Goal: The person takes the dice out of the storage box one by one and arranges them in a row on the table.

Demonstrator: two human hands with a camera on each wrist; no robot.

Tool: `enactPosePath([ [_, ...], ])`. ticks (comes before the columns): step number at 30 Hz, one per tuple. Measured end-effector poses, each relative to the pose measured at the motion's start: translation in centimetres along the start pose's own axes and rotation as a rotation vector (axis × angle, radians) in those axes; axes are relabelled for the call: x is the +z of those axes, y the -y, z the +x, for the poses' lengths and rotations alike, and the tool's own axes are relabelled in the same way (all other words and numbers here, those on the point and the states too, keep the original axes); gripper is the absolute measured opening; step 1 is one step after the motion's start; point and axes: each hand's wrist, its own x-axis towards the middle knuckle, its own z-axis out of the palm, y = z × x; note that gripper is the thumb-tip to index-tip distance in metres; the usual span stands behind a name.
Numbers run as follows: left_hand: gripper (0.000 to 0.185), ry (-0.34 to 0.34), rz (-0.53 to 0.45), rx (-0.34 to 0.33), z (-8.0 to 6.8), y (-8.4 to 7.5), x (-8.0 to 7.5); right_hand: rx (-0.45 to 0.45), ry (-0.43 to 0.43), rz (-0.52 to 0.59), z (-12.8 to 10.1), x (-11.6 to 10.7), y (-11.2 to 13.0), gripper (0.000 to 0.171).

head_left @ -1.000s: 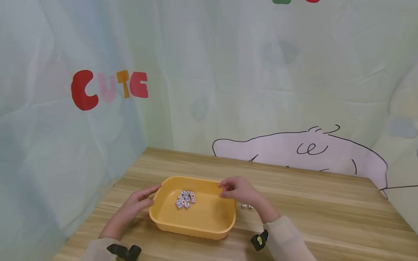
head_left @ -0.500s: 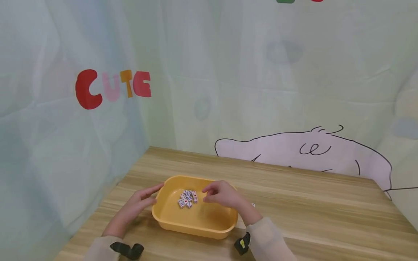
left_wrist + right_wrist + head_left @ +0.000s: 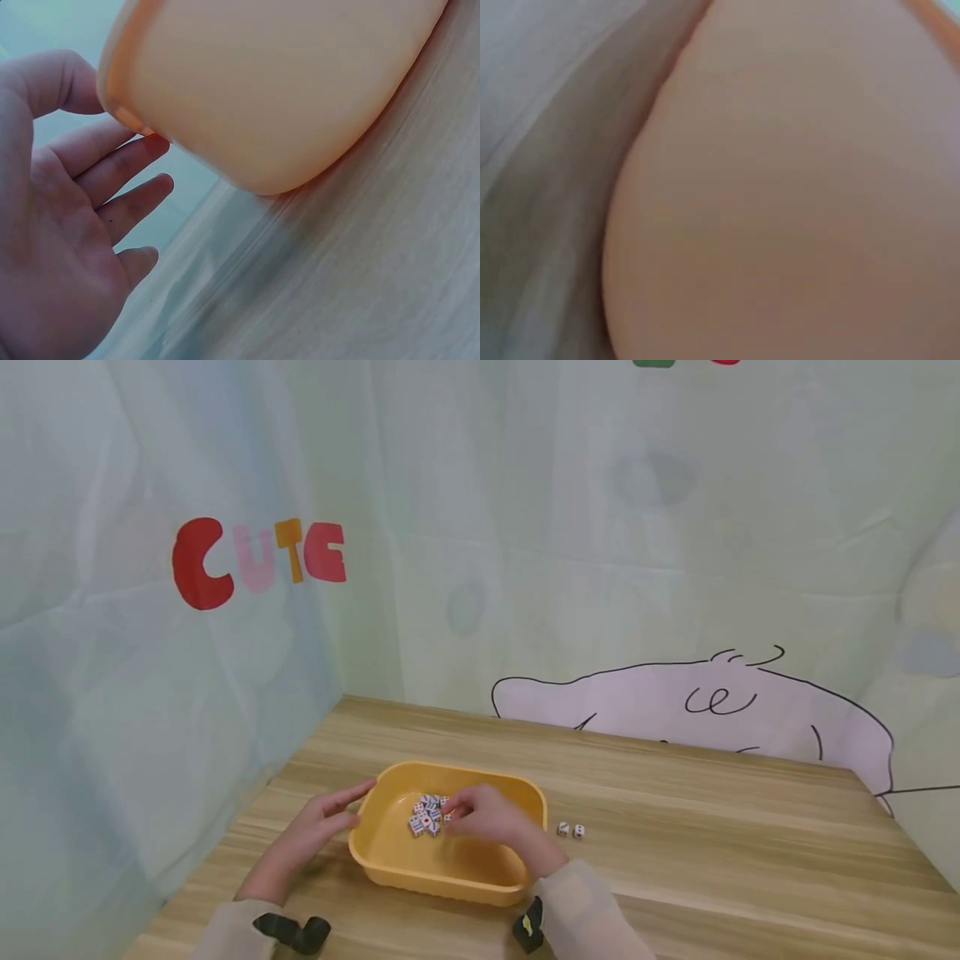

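In the head view a yellow plastic basin (image 3: 420, 870) stands on the table with several white dice (image 3: 424, 817) heaped in its left half. Their dots are red and dark blue. My left hand (image 3: 303, 837) touches the basin's left rim with loosely spread fingers. Up close in the left wrist view, thumb and fingertips of the left hand (image 3: 75, 187) meet the rim of the basin (image 3: 262, 82). Inside the basin, my right hand (image 3: 491, 820) has thumb and index fingertips, slightly apart, at the right side of the heap, partly covering it. The right wrist view shows only the basin's wall (image 3: 780, 187).
Two more dice (image 3: 571, 831) lie side by side on the wooden table (image 3: 712, 843), just right of the basin. A printed cloth backdrop (image 3: 600, 527) hangs along the table's back and left edges.
My right hand has moved left from the basin's right rim to the dice heap, its fingers coming down onto it. The left hand has stayed at the rim.
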Motion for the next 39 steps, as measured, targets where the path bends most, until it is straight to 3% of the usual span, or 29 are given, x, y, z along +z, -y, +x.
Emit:
enactPosePath([
  [9, 0.054, -0.004, 0.04, 0.005, 0.1, -0.1, -0.1, 0.032, 0.0, -0.018, 1.4, 1.4, 0.2, 0.014],
  [20, 0.055, 0.012, 0.026, -0.011, 0.2, 0.0, -0.2, 0.131, -0.021, 0.003, 1.4, 2.3, -0.1, 0.014],
  [39, 0.055, 0.017, 0.007, -0.009, -0.1, 0.0, -0.1, 0.186, -0.068, -0.05, 1.4, 2.9, 0.2, 0.014],
])
